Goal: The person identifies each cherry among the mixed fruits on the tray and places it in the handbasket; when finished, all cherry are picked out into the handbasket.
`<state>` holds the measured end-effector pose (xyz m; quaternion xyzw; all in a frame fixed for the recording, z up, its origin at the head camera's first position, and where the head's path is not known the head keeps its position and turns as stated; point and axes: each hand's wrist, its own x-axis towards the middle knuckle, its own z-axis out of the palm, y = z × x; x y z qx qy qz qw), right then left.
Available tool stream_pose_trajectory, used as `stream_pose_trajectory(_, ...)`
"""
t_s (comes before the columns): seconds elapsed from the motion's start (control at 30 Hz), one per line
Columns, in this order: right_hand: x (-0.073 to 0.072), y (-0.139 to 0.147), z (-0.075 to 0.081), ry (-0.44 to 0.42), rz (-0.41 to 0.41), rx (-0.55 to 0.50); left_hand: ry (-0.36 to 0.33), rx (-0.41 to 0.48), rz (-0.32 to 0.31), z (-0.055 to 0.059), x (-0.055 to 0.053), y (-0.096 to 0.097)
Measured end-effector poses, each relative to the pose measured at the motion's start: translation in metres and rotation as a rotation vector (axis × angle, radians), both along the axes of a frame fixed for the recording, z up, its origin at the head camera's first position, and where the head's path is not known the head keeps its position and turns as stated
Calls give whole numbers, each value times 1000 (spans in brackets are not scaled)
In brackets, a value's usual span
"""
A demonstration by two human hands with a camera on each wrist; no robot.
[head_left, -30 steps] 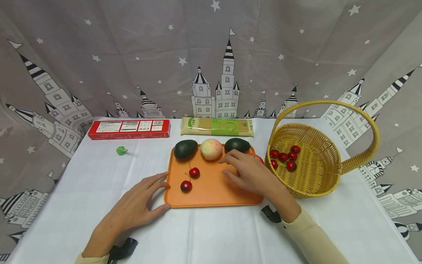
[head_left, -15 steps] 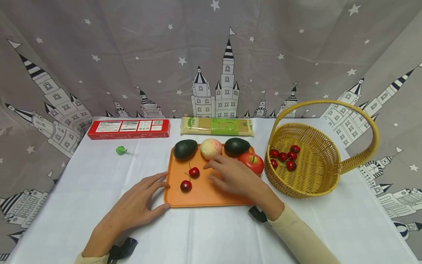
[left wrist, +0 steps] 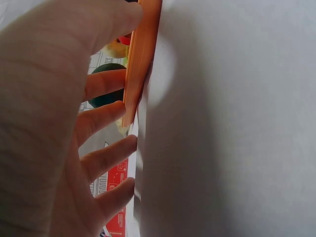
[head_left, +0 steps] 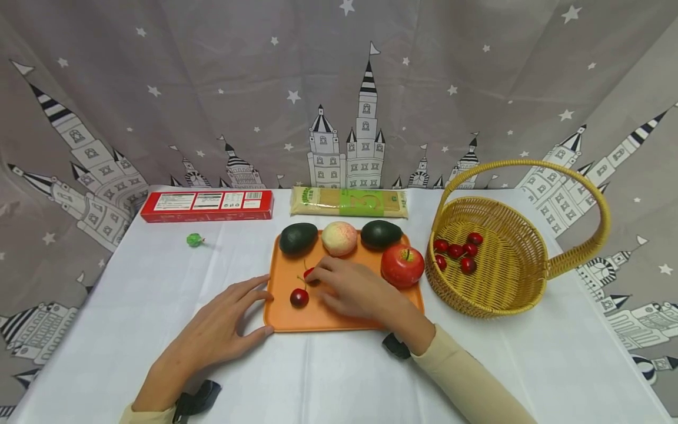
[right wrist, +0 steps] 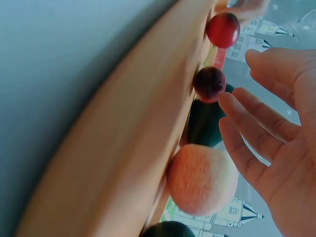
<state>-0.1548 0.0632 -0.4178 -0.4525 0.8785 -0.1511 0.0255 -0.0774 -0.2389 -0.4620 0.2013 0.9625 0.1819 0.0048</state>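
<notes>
An orange tray (head_left: 360, 323) lies mid-table, and my left hand (head_left: 217, 330) rests at its left edge with thumb and fingertips against the rim. In the left wrist view those fingers spread along the tray's side (left wrist: 142, 54). My right hand (head_left: 355, 288) is over the tray, its fingertips right at the farther cherry (head_left: 309, 274), which they partly cover. The right wrist view shows the fingers loosely extended beside that dark red cherry (right wrist: 210, 84). A nearer cherry (head_left: 299, 298) with a stem lies just left of the hand.
Two avocados (head_left: 298, 239), a peach (head_left: 339, 238) and a red apple (head_left: 402, 266) sit on the tray. Right of it stands a wicker basket (head_left: 508, 294) with several cherries. Behind are a noodle packet (head_left: 349, 202) and a red box (head_left: 206, 206). A green wrapped candy (head_left: 195, 239) lies left.
My right hand has moved left across the tray from beside the apple to the farther cherry, uncovering the apple. My left hand has stayed at the tray's edge.
</notes>
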Motion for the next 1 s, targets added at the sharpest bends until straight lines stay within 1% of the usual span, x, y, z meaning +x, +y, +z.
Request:
stream_pose_trajectory(0.2, 6, -10, -3, 19, 44, 18, 10, 12, -8, 2, 0, -1)
stream_pose_trajectory(0.33, 10, -16, -4, 6, 65, 14, 20, 21, -13, 1, 0, -2)
stream_pose_trajectory(0.43, 13, -19, -6, 1, 76, 30, 19, 22, -16, 0, 0, -2)
stream_pose_trajectory(0.63, 17, -23, -9, -17, 82, 74, -6, 16, -10, 0, 0, -1)
stream_pose_trajectory(1.0, 20, -25, -10, -41, 101, 51, -12, 8, -2, 2, 0, 0)
